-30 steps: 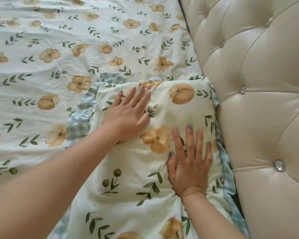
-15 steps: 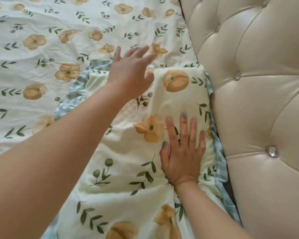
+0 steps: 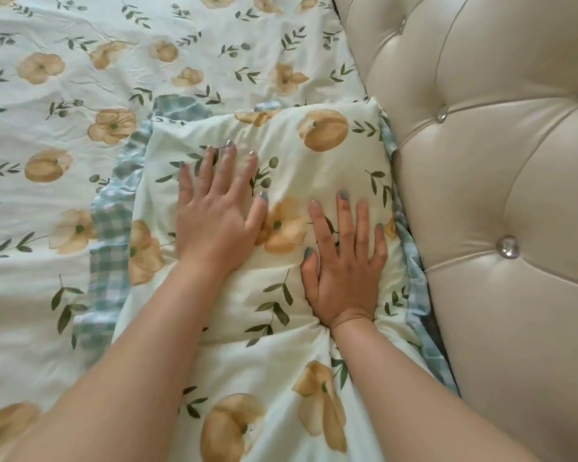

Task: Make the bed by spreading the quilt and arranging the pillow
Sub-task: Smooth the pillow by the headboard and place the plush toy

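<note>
As the left hand [image 3: 219, 221] and right hand [image 3: 346, 271] press the pillow [image 3: 314, 168], fingers [image 3: 343, 215] spread flat, they're likely smoothing it.

- View: one head-worn wide-angle camera, above the pillow [image 3: 314, 168], facing forward and steeply down.
- Range: close. Both forearms enter from the lower edge, and the left hand [image 3: 214, 215] and right hand [image 3: 344, 271] lie flat on the pillow near frame centre.
- Framing: the quilt [image 3: 64, 95] fills the left side and the tufted headboard [image 3: 498, 161] fills the right.
- Coverage: a single view, limited to this corner at the headboard.
</note>
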Available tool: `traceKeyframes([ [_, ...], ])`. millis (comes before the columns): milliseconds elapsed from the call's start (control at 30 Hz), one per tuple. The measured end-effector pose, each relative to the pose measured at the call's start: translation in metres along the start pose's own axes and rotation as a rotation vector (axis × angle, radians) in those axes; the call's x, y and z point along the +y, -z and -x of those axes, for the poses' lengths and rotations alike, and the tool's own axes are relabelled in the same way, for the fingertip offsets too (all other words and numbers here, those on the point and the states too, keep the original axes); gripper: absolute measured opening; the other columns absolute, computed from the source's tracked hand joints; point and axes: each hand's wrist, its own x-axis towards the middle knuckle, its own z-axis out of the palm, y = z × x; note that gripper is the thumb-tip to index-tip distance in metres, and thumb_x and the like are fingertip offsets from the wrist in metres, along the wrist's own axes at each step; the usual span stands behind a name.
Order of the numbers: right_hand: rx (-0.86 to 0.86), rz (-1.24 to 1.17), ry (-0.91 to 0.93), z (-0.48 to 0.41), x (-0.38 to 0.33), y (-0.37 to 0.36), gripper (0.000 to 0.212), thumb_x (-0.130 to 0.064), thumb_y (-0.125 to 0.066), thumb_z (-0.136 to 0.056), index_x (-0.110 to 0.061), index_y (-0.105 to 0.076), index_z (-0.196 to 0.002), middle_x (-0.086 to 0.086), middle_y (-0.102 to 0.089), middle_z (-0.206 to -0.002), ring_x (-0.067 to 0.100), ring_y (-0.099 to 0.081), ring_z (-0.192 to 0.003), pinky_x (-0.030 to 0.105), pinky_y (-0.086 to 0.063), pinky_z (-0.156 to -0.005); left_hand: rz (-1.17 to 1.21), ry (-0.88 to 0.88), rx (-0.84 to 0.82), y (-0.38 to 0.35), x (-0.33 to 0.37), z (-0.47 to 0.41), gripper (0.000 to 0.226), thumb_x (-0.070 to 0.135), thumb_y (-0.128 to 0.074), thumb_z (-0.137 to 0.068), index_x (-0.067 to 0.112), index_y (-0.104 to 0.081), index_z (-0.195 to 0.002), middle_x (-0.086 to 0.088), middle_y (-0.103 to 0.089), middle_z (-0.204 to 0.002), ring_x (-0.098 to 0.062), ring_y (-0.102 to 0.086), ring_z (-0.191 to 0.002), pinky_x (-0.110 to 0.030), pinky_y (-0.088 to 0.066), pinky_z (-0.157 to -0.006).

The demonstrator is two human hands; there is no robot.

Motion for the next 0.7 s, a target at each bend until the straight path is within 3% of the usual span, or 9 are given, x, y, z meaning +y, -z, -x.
traceKeyframes([
  [33,0.001,0.004,0.005,0.0,-0.001,0.001,0.062,-0.038,-0.037,-0.091,-0.031,-0.026,-0.151,0.005,-0.018,-0.161,0.03,-0.013,-0.149,0.055,-0.015,-0.116,-0.016,0.016,-0.104,-0.009,-0.004,-0.001,0.065,0.056,-0.013,-0.092,0.035,-0.006,-0.153,0.003,0.004,-0.163,-0.017,0.01,-0.148,-0.048,0.006,-0.119],
  [100,0.006,0.019,0.007,-0.002,0.0,0.0,0.061,-0.038,-0.037,-0.092,-0.031,-0.025,-0.152,0.005,-0.017,-0.161,0.03,-0.013,-0.149,0.055,-0.015,-0.116,0.042,0.031,-0.131,0.0,-0.001,-0.012,0.066,0.055,-0.022,-0.092,0.034,-0.009,-0.153,0.003,0.006,-0.162,-0.016,0.011,-0.148,-0.047,0.008,-0.119],
  [133,0.003,0.021,0.004,0.0,-0.001,0.0,0.062,-0.038,-0.037,-0.092,-0.031,-0.023,-0.152,0.005,-0.017,-0.161,0.029,-0.012,-0.149,0.054,-0.015,-0.116,0.081,0.035,-0.059,0.014,0.004,-0.008,0.065,0.052,-0.028,-0.094,0.031,-0.012,-0.153,0.002,0.005,-0.162,-0.017,0.009,-0.149,-0.047,0.008,-0.119],
  [233,0.009,0.037,-0.003,-0.001,0.002,0.0,0.061,-0.038,-0.035,-0.093,-0.032,-0.021,-0.152,0.006,-0.017,-0.161,0.029,-0.013,-0.149,0.053,-0.013,-0.117,0.208,-0.014,0.393,0.039,0.023,0.043,0.059,0.037,-0.037,-0.097,0.021,-0.024,-0.152,0.001,-0.008,-0.16,-0.021,-0.004,-0.149,-0.045,0.003,-0.12],
  [267,0.007,0.045,-0.004,-0.002,0.001,0.001,0.06,-0.038,-0.034,-0.094,-0.032,-0.021,-0.152,0.006,-0.017,-0.162,0.029,-0.012,-0.149,0.053,-0.013,-0.117,0.229,-0.039,0.405,0.034,0.028,0.068,0.06,0.034,-0.036,-0.096,0.021,-0.022,-0.152,0.002,-0.007,-0.159,-0.023,-0.005,-0.149,-0.046,0.002,-0.121],
  [400,-0.058,0.046,-0.013,0.002,-0.003,0.007,0.06,-0.04,-0.032,-0.094,-0.033,-0.022,-0.153,0.004,-0.016,-0.162,0.028,-0.012,-0.149,0.054,-0.012,-0.117,0.039,0.014,0.024,-0.016,0.021,0.098,0.06,0.044,-0.021,-0.096,0.033,-0.007,-0.153,0.005,-0.002,-0.162,-0.015,0.008,-0.149,-0.049,0.004,-0.119],
  [533,-0.117,-0.077,-0.066,-0.009,-0.017,0.044,0.061,-0.037,-0.036,-0.092,-0.035,-0.023,-0.152,0.0,-0.011,-0.163,0.026,-0.005,-0.15,0.055,-0.006,-0.118,0.05,0.0,0.026,-0.027,0.018,0.096,0.058,0.042,-0.015,-0.095,0.038,-0.003,-0.152,0.007,0.002,-0.162,-0.014,0.011,-0.148,-0.046,0.009,-0.119],
  [633,-0.066,-0.138,-0.109,0.002,-0.021,0.079,0.064,-0.036,-0.034,-0.096,-0.032,-0.01,-0.155,-0.006,0.003,-0.163,0.02,0.007,-0.15,0.049,0.005,-0.118,0.07,0.002,-0.027,-0.026,0.012,0.095,0.057,0.041,-0.015,-0.097,0.039,0.002,-0.151,0.008,0.008,-0.162,-0.013,0.016,-0.147,-0.046,0.012,-0.118],
  [700,-0.184,-0.009,-0.015,0.028,-0.016,0.08,0.063,-0.036,-0.024,-0.098,-0.031,0.004,-0.154,-0.004,0.014,-0.162,0.02,0.014,-0.149,0.051,0.005,-0.12,0.1,-0.006,-0.097,-0.017,0.014,0.098,0.057,0.04,-0.018,-0.098,0.038,0.001,-0.152,0.007,0.01,-0.162,-0.012,0.018,-0.147,-0.046,0.014,-0.117],
])
